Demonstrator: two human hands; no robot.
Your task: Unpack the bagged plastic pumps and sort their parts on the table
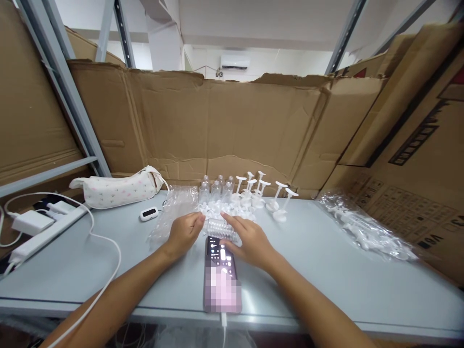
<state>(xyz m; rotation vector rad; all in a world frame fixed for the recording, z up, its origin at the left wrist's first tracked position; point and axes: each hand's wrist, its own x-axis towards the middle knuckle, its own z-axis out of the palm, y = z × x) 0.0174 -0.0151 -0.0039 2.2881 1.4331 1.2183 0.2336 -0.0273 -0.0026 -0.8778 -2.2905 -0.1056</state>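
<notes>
My left hand (185,233) is closed beside the left end of a clear ribbed bottle (218,228) lying on its side; whatever its fingers hold is hidden. On the bottle's right is my right hand (250,238), its fingers spread and nothing gripped, the thumb above the top of a lit phone (222,275). Small white plastic parts (237,209) are heaped just behind the bottle. Several clear bottles (216,190) stand upright behind the heap, and several white pump-like pieces (280,214) with round bases stand to their right.
Bubble wrap (177,205), a small white device (149,214) and a patterned pouch (121,188) lie left. A power strip (43,232) with a white cable is at far left. A plastic bag of white parts (362,227) lies right. Cardboard (224,121) walls the back.
</notes>
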